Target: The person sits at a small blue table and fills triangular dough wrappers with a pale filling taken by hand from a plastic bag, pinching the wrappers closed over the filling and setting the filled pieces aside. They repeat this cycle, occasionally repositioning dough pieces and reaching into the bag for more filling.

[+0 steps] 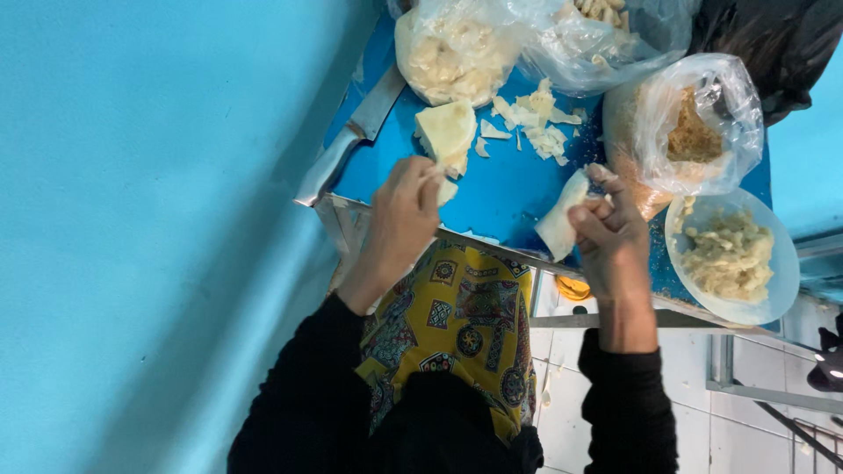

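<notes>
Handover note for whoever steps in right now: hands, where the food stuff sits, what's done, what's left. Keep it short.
Left hand: closed on a small pale piece at the blue table edge.
Right hand: gripping a white folded wrapper.
On the table: stack of pale wrappers with torn scraps, a knife at the left edge, bags of pale pieces at the back, a crumb bag.
Done: white plate holds a heap of pale food.
Left: the wrapper in hand is unfinished; more remain in the stack.
</notes>
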